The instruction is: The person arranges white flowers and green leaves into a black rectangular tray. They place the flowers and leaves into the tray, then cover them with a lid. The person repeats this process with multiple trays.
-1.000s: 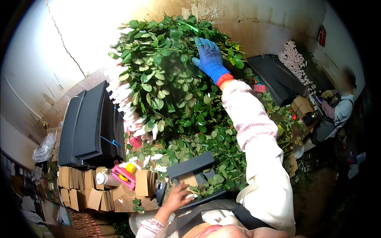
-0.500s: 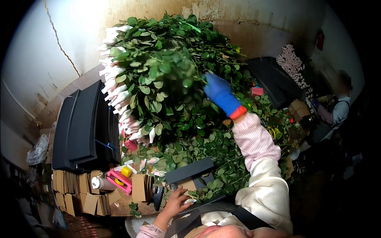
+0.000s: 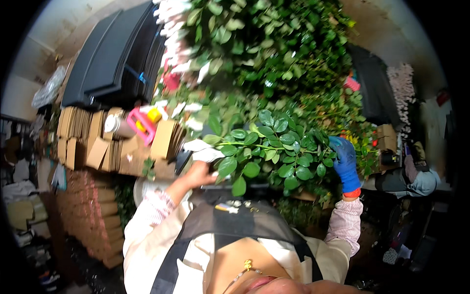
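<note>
A leafy rose stem (image 3: 274, 146) lies across in front of me, its head wrapped in a white sleeve (image 3: 203, 151) at the left end. My right hand (image 3: 345, 164), in a blue glove with a red cuff, is closed around the stem's right end. The bare left hand (image 3: 198, 175) is just below the wrapped head, fingers stretched to the right and partly hidden by leaves; whether it touches the head I cannot tell. Beyond is a big pile of leafy stems (image 3: 289, 54), with white-sleeved heads (image 3: 174, 34) along its left side.
Left on the table stand black sheets (image 3: 105, 54), stacks of cardboard pieces (image 3: 164, 139), a white-lidded bottle (image 3: 117, 125) and a pink tape dispenser (image 3: 139, 125) with yellow tape. Loose leaves cover the middle. A co-worker (image 3: 421, 181) is at the far right beside more wrapped flowers (image 3: 401, 93).
My right hand has come from the pile toward me, bringing the rose stem across in front. The left hand was flat on a tray and is now beside the wrapped head. The view has tilted down.
</note>
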Demonstrator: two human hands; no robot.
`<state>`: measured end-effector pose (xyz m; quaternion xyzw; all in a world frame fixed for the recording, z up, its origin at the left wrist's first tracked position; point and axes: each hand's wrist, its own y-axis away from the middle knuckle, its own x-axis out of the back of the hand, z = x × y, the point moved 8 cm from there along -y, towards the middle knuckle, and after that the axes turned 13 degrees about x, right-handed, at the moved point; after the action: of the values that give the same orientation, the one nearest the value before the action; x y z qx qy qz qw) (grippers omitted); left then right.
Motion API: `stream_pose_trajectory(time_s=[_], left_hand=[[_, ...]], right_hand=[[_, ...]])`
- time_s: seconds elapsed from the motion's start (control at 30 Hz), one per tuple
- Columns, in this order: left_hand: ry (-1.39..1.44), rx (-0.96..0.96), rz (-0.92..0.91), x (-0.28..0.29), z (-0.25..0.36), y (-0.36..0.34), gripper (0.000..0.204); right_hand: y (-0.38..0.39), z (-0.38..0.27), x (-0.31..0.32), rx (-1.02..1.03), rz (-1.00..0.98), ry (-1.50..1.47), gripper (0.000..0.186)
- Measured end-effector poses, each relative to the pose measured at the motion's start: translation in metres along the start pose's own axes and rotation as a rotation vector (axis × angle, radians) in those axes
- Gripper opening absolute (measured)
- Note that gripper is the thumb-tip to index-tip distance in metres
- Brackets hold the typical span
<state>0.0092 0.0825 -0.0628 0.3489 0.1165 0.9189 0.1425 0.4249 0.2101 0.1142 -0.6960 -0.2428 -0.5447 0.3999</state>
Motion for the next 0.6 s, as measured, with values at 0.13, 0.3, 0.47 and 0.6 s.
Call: stream_pose_trajectory(time_s=[0.13,0.3,0.47,0.6], left_hand=[[0.018,-0.09,0.149,0.01,0.014,0.012,0.079],[0.02,-0.118,0.315,0.021,0.017,0.016,0.104],[0.022,0.008,0.226,0.014,0.009,0.002,0.082],[0.176,0.033,0.27,0.001,-0.017,-0.002,0.05]], right_hand=[[0.037,0.006,-0.06,0.042,-0.163,0.048,0.048],[0.037,0.008,-0.069,0.028,-0.168,0.128,0.046],[0.051,0.013,-0.104,-0.159,-0.403,0.215,0.03],[0.063,0.0,-0.113,-0.174,-0.251,0.416,0.032]])
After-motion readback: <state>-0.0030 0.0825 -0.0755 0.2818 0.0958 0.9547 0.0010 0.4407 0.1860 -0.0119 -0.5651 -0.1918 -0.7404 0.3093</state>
